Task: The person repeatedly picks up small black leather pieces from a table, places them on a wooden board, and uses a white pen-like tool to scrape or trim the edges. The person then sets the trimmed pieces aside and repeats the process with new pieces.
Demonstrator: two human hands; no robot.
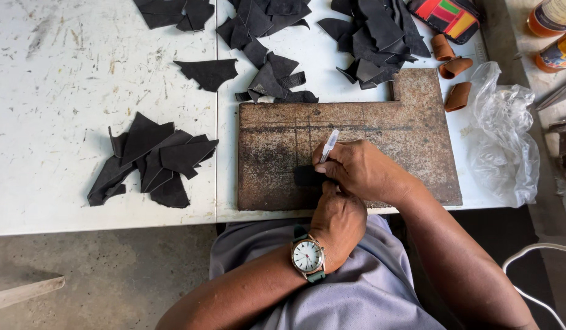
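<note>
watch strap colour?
Dark green strap on the left wrist watch, white dial; head view shows it.

Both forearms come in from the bottom edge and meet near the middle. The right hand (362, 171) lies higher, back up, knuckles to the left, fingers curled tight in a writing grip, thumb side toward the body. The left hand (338, 220) sits just below it, touching, fingers bent forward and hidden under the right hand. The left wrist bends slightly; the right forearm slants in from the lower right.
</note>
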